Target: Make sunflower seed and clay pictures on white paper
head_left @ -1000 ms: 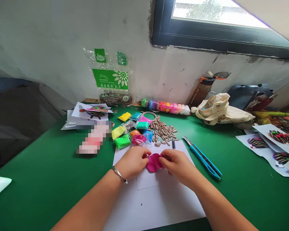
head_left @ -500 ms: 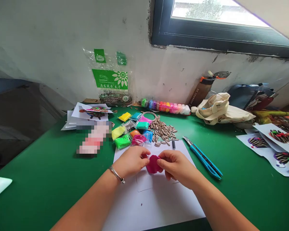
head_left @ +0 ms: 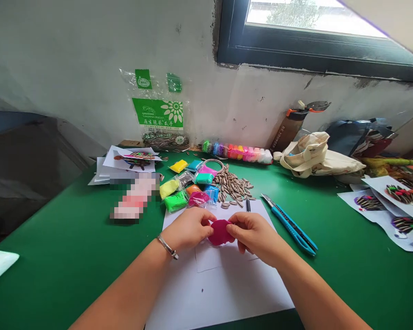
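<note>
Between my two hands is a flattened, roundish piece of magenta modelling clay (head_left: 220,232), held just over a white sheet of paper (head_left: 206,298). My left hand (head_left: 192,228), with a silver bracelet at the wrist, pinches its left edge. On the opposite edge my right hand (head_left: 249,231) grips it between thumb and fingers. Thin drawn lines and a small dark speck show on the paper. Just beyond my hands lie several clay packets, among them a green one (head_left: 175,200) and a magenta one (head_left: 198,198). A dark pen (head_left: 248,205) lies partly on the paper's far edge.
A pile of sunflower seeds (head_left: 231,183) lies beyond the paper, with a blue utility knife (head_left: 291,224) to its right. Behind stand a seed bag (head_left: 160,114), a clay roll pack (head_left: 241,152), a bottle (head_left: 287,128) and a cloth bag (head_left: 313,158). Decorated papers (head_left: 375,215) lie right.
The magenta clay has become wider and rounder between my fingers. Both hands keep their hold and have shifted only slightly.
</note>
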`<state>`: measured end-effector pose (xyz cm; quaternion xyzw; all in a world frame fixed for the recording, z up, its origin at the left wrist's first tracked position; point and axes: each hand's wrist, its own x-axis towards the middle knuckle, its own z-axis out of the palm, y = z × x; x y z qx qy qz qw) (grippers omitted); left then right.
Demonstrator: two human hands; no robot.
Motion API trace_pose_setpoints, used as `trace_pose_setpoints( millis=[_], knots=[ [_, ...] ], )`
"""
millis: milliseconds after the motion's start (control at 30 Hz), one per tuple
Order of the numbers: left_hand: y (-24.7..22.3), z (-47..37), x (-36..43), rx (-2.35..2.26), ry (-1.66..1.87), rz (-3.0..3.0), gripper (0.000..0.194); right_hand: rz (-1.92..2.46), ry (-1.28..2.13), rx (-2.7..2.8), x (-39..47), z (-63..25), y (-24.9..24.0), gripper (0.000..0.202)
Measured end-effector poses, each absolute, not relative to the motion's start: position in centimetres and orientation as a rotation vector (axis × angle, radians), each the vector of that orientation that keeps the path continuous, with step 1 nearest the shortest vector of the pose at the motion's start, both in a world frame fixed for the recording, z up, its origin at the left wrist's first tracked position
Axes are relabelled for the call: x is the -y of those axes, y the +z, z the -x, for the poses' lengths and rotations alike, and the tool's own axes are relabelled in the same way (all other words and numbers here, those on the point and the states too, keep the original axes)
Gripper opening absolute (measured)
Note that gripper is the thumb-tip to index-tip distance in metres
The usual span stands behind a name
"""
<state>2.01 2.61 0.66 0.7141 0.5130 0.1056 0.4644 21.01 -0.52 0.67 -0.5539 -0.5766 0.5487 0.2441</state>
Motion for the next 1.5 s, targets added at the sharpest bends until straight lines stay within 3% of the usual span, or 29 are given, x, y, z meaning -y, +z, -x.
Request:
trace_pose_setpoints(
  millis=[267, 933, 1267, 1500],
  knots=[
    [0.2, -2.0, -2.7, -1.287, 0.235, -1.775, 0.024, 1.570, 1.399, 1.647, 0.4, -21.2, -0.2, 0.015],
    [1.1, -1.8, -2.8, -1.263, 0.150, -1.758, 0.024, 1.494, 1.665, 1.505, 0.6, -21.2, 0.9, 0.017],
    [0.6, -2.1, -2.1, -1.419, 0.155, -1.971, 0.015, 1.678, 1.313, 1.836, 0.2, -21.7, -1.0, 0.018],
    [1.1, -2.6, -1.5, -1.541, 0.112, -2.046, 0.009, 1.777, 0.869, 2.075, 0.1, -21.9, -1.0, 0.019]
  ],
)
